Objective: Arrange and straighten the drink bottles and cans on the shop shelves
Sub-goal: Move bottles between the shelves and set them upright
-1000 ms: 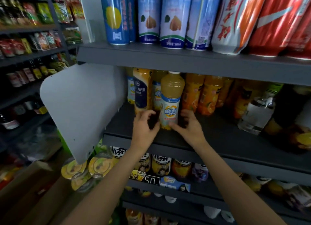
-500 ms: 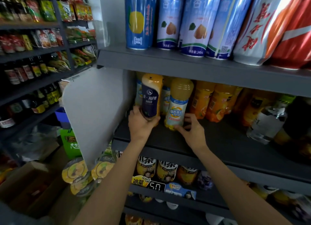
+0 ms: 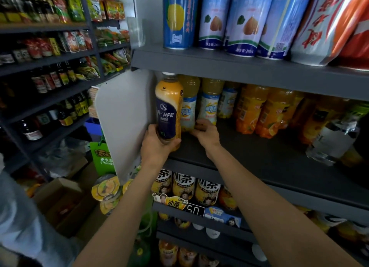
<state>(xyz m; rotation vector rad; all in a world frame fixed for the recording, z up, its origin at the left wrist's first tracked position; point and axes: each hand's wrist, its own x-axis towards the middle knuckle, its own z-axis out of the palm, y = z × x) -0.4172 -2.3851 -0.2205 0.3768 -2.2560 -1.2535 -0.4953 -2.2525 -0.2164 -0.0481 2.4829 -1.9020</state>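
My left hand (image 3: 157, 147) grips the base of an orange milk-tea bottle with a dark blue label (image 3: 168, 109), held upright at the left front of the middle shelf (image 3: 259, 159). Beside it my right hand (image 3: 206, 132) has its fingers curled round the foot of a yellow drink bottle with a white and blue label (image 3: 209, 105), which stands further back on the shelf. A second bottle of that kind (image 3: 187, 105) stands between the two, partly hidden by the blue-label bottle.
Orange juice bottles (image 3: 259, 109) and a clear water bottle (image 3: 331, 141) fill the shelf to the right. Tall cans (image 3: 180, 17) stand on the shelf above, iced-tea bottles (image 3: 184, 187) below. A white side panel (image 3: 123, 119) closes the left end. Cardboard boxes (image 3: 60, 203) sit on the floor.
My left hand has taken the blue-label bottle by its base and brought it forward to the shelf's left front. The yellow bottle under my right hand now stands further back.
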